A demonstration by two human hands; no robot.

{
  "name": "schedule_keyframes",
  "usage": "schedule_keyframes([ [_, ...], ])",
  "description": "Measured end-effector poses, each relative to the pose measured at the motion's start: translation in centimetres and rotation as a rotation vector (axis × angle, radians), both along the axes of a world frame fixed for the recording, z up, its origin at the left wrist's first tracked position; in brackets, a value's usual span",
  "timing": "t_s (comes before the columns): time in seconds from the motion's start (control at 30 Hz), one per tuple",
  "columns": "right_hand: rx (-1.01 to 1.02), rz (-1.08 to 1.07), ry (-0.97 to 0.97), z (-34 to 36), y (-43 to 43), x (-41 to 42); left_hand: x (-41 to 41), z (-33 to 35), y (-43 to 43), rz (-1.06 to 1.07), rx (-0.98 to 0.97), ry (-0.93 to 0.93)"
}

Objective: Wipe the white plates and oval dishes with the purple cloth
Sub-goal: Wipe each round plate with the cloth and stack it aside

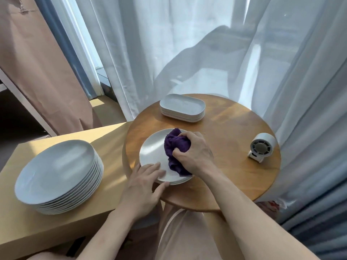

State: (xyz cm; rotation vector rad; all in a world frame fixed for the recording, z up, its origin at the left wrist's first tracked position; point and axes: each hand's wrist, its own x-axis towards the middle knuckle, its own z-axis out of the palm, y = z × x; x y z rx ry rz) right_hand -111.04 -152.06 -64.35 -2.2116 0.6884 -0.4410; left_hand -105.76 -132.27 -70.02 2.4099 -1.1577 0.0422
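Closest in is the left hand (145,182), fingers laid pretty straight and flat on the near rim of a round white plate (152,149), thumb against the edge, so it's pressing rather than grabbing. The plate is smooth and glossy and tops a short stack on a round table (225,166) of warm brown wood with visible grain. The right hand (193,152) has its fingers curled tight around the purple cloth (175,147), a bunched-up fuzzy wad pushed down on the right half of that plate. Off to the left, a taller stack of plates (58,177), wide and shallow, sits on a lower table (105,143) of pale smooth wood with straight edges. On the right side of the round table there's a small white fan (262,147), drum-shaped with a slotted grille, well apart from the plate. Near the far edge sits a neat stack of oval dishes (182,107) with low walls. Behind it all hangs a sheer white curtain (187,44), plus a heavier dusty-pink curtain (37,62) at left.
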Motion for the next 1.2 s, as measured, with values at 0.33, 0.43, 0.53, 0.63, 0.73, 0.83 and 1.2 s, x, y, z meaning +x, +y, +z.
schedule_keyframes([
  [0.33, 0.019, -0.04, -0.078, 0.3, 0.1, 0.1, -1.2, 0.5, -0.5, 0.092, 0.044, -0.044],
  [0.43, 0.036, -0.043, -0.106, 0.3, 0.0, 0.1, -0.9, 1.0, -0.6, 0.091, 0.058, -0.003],
  [0.53, 0.05, -0.047, -0.141, 0.5, 0.0, 0.0, -0.9, 1.5, -0.7, 0.084, 0.045, 0.009],
  [0.63, 0.061, -0.063, -0.208, 0.8, 0.0, -0.1, -0.9, 2.0, -0.7, 0.072, 0.078, -0.03],
  [0.73, 0.094, -0.107, -0.278, 1.0, -0.3, -0.2, -0.9, 2.8, -0.5, 0.067, 0.051, -0.099],
  [0.83, 0.171, -0.17, -0.364, 1.2, -1.0, -0.2, -0.8, 4.0, -0.4, 0.064, 0.008, -0.151],
  [1.2, 0.774, -0.426, -0.553, 1.8, -3.4, -0.4, 0.8, 8.1, -1.8, 0.075, -0.152, 0.041],
])
